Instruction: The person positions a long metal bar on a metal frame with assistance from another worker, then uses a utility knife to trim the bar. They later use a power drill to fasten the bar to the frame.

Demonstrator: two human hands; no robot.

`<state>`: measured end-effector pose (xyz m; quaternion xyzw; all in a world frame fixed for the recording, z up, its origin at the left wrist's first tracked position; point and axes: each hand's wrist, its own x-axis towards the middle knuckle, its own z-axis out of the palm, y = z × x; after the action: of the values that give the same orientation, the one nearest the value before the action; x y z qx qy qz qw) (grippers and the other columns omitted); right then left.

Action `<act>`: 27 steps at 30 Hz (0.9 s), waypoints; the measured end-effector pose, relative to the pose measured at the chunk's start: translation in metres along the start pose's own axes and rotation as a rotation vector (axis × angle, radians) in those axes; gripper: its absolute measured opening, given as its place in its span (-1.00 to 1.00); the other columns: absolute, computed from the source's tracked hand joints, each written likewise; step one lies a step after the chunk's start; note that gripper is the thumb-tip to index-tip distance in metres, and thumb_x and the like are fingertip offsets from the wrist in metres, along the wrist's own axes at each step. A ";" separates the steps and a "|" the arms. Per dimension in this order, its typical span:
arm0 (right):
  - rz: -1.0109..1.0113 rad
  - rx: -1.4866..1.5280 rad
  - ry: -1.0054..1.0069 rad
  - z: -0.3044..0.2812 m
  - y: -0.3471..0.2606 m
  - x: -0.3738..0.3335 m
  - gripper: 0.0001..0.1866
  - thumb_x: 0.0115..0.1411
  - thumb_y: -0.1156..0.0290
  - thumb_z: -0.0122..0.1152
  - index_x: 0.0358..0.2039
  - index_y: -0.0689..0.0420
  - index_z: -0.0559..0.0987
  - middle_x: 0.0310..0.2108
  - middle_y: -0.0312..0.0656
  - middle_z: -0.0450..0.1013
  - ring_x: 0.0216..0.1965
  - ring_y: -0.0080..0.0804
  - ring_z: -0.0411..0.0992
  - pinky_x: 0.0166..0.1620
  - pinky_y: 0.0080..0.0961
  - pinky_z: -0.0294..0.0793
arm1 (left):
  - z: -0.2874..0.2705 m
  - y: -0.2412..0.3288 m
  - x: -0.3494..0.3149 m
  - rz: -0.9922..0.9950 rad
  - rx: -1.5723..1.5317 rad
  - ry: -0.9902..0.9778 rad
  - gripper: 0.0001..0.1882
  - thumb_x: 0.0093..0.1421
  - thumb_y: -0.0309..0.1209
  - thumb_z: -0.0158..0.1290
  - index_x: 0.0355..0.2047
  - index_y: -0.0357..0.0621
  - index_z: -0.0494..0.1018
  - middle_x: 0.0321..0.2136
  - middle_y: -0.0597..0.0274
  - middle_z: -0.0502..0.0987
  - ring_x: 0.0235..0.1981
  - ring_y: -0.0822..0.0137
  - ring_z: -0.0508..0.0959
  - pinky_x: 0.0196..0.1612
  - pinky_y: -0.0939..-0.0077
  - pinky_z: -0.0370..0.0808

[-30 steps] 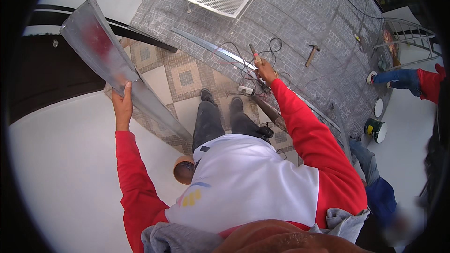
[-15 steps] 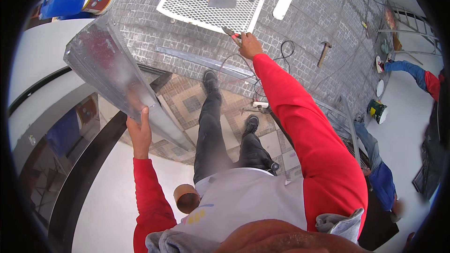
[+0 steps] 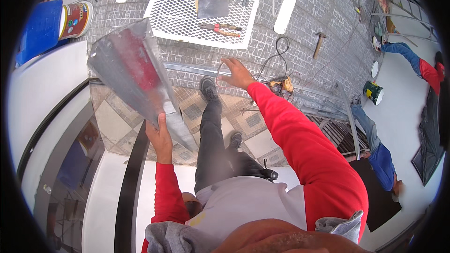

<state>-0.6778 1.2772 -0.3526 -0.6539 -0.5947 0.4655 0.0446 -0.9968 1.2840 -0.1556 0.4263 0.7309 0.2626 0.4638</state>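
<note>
At left, metal channel (image 3: 143,77), slanting forward-left

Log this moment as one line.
Left hand: holds long grey metal piece | Right hand: open | Red-handled metal pliers: on white metal-mesh table

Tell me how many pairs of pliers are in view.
1: the red-handled pliers lie on the white mesh table, near its closest edge, beyond the right hand. Others may be hidden.
</note>
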 end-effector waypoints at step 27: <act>-0.072 0.580 0.771 -0.239 -0.062 -0.277 -0.44 0.23 0.39 0.29 0.21 0.25 0.40 0.04 0.02 0.51 0.04 -0.20 0.52 0.06 -0.29 0.48 | 0.355 0.528 -0.151 0.821 0.021 -0.567 -0.65 0.20 -0.08 0.20 -0.13 -0.01 0.66 -0.17 0.01 0.68 -0.06 -0.05 0.64 0.05 0.11 0.54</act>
<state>-0.5263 1.1866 -0.0263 -0.7184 -0.4027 0.3339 0.4585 -0.4451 1.4121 0.1712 0.7380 0.3507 0.2900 0.4984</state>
